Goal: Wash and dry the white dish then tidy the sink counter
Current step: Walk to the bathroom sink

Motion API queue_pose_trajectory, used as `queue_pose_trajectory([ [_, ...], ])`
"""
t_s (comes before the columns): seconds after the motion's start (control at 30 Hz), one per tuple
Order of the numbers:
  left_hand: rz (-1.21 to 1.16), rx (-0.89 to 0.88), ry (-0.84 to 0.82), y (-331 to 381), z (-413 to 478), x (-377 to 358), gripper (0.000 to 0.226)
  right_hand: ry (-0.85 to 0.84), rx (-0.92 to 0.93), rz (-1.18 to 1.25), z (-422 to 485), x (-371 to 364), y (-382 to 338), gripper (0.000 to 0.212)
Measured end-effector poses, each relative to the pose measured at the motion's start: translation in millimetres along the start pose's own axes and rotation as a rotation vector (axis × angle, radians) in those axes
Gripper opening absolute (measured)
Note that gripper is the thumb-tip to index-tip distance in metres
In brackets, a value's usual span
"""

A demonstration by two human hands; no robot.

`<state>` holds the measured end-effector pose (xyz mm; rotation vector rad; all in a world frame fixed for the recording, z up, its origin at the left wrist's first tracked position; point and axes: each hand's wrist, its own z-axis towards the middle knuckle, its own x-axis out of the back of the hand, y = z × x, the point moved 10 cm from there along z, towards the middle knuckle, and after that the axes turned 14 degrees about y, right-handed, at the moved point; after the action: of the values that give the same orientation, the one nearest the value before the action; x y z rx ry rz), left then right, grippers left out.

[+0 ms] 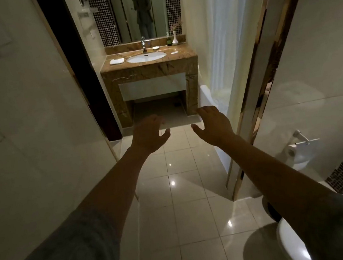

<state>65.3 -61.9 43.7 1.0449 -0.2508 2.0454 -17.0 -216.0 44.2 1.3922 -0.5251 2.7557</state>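
Both arms reach forward over the glossy tiled floor (182,193), palms down, grey sleeves pushed up to the elbows. The left hand (148,136) has its fingers spread and its thumb out to the side, its grip loose and holding nothing. The right hand (214,123) is the same, grip spread and empty, thumb pointing toward the left hand; the two are near each other but apart.

Well beyond the hands stands a brown marble counter (181,60) with an oval white basin (146,57) sunk into it and a chrome faucet (144,44) behind the basin. The small white dish (155,48) sits on the counter just right of the faucet, near the back ledge; whether anything lies in it cannot be told. A folded white cloth (116,61) lies on the counter to the left of the basin. At the back right corner stand a dark bottle (168,40) and a white vase (174,37) with flowers, side by side. Two small white items (174,52) lie right of the basin, too small to identify.

A mirror (140,10) above the counter reflects a standing person. A white curtain (216,48) hangs to the right, and a toilet paper roll (292,151) sits on a holder on the right wall, above a white toilet (292,244)
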Motion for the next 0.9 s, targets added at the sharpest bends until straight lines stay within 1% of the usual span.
queue_pose_trajectory([
  [0.1,-0.011,0.022,0.025,-10.0,15.7,-1.5,0.033,0.028,-0.004,0.03,19.7,-3.8,3.0,0.054],
  [0.17,-0.005,0.048,0.018,-19.0,25.2,-8.0,0.033,0.016,-0.006,0.031,32.4,-13.2,3.4,0.054],
  [0.4,-0.018,0.079,0.002,-65.1,58.2,-55.0,0.033,-0.013,0.003,0.006,75.6,-74.9,14.6,0.056],
  [0.63,-0.026,0.094,-0.036,-134.7,130.2,-108.1,0.03,0.041,0.002,0.016,165.0,-132.5,12.9,0.053],
  [0.9,-0.062,0.067,-0.033,-198.4,210.9,-138.3,0.032,0.051,0.007,0.005,255.4,-185.3,8.7,0.053],
])
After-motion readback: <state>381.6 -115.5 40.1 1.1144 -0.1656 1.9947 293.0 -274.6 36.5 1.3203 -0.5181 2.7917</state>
